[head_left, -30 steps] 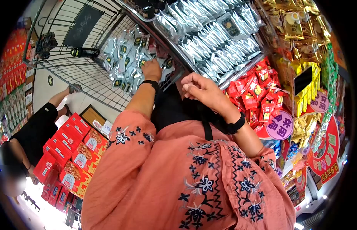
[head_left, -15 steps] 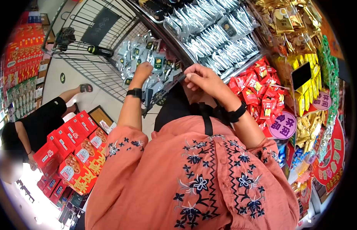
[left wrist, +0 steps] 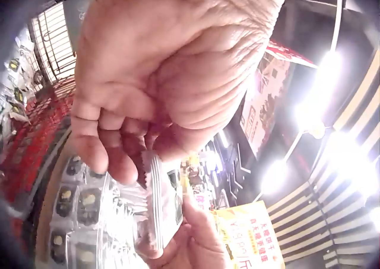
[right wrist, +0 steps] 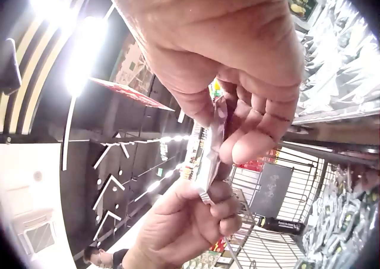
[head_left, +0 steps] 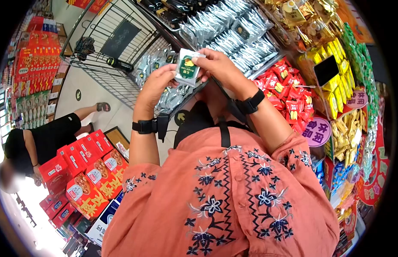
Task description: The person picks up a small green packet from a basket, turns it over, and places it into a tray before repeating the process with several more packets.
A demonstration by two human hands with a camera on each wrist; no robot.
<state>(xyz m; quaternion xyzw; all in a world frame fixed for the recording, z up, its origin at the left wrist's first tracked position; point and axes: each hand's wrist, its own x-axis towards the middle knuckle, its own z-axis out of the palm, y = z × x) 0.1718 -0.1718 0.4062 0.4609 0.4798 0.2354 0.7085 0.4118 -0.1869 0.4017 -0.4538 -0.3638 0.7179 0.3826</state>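
Note:
A small silver-white packet (head_left: pixel 187 68) with a dark green label is held up between both hands, over the near side of a wire shopping cart. My left hand (head_left: pixel 154 87) pinches its left edge between thumb and fingers. On the opposite edge, my right hand (head_left: pixel 227 72) grips it, thumb over the label. The left wrist view shows the crimped seam of the packet (left wrist: pixel 161 200) at the left fingertips; the right wrist view sees the packet (right wrist: pixel 209 156) edge-on. Below the hands, similar silver packets (head_left: pixel 171 102) lie heaped in the cart.
Rows of silver packets (head_left: pixel 220 21) fill a display bin beyond the hands. Red packets (head_left: pixel 289 92) are piled to its right, beside yellow packets (head_left: pixel 336 94). A dark bottle-shaped object (head_left: pixel 119 64) lies in the cart. Red boxes (head_left: pixel 72 160) and a person in black (head_left: pixel 40 133) are at left.
My left hand has come up from the heap in the cart with a packet, moving toward my right hand. The right hand, earlier holding nothing visible, now grips that packet too.

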